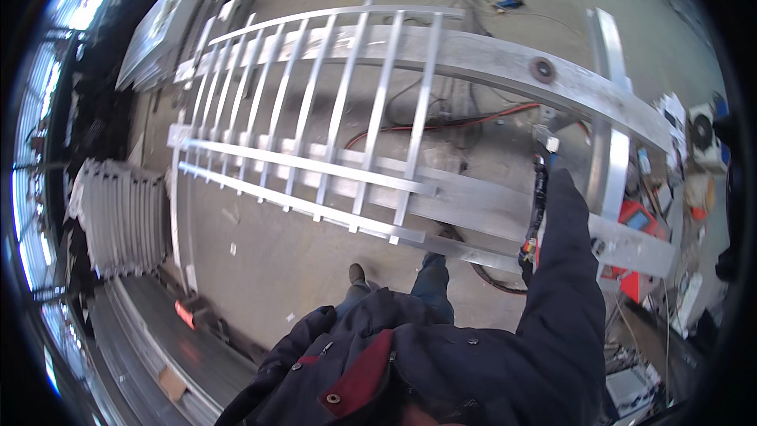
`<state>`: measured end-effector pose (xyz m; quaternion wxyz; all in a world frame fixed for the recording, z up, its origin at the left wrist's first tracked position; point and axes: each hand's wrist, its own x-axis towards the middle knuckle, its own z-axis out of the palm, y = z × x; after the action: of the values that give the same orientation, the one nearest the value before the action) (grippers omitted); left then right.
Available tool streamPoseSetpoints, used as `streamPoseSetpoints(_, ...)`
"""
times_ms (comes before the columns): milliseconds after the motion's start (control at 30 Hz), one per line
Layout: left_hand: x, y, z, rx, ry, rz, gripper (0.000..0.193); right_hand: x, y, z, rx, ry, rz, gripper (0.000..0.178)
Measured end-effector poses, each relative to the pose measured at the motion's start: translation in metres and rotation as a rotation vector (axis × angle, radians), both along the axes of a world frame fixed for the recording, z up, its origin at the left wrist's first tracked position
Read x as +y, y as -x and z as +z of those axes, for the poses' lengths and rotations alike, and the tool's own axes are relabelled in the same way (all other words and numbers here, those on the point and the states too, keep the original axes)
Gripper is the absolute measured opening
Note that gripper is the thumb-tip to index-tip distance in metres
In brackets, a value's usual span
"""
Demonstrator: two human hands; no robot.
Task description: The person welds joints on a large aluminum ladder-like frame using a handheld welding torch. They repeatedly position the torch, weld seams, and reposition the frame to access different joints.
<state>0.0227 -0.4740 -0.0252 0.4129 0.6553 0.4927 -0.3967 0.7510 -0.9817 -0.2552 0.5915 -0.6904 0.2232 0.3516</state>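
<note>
My right arm reaches forward over the near beam. At its end my right hand (547, 140), small and partly hidden by the dark sleeve, looks closed at the top of a black taped cable (539, 197). That cable hangs along the sleeve, with coloured wires showing near its lower end. A silver metal railing panel (307, 95) with several upright bars lies across two long metal beams (489, 207), to the left of that hand. My left sleeve (296, 339) is bent down beside my body, and the left hand does not show.
A round brown disc (542, 70) sits on the far beam. An upright metal post (609, 110) crosses the beams at right. Red and black hoses (481, 117) run beneath. Stacked grey panels (118, 217) stand left; a red machine (635, 225) and clutter lie right.
</note>
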Motion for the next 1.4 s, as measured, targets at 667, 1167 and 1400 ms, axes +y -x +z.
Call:
streamPoseSetpoints(667, -0.03, -0.007, 0.023, -0.069, -0.068, 0.048, 0.061, -0.021, 0.038, -0.15, -0.404, 0.28, 0.154, 0.036)
streamPoseSetpoints(1167, 0.117, 0.048, -0.026, -0.132, -0.147, -0.135, 0.06, 0.092, 0.18, 0.094, -0.764, 1.149, 0.791, 0.07)
streamPoseSetpoints(1400, 0.259, 0.092, -0.085, -0.307, -0.173, -0.001, 0.057, 0.193, 0.335, 0.043, -0.472, 0.86, 0.485, 0.052)
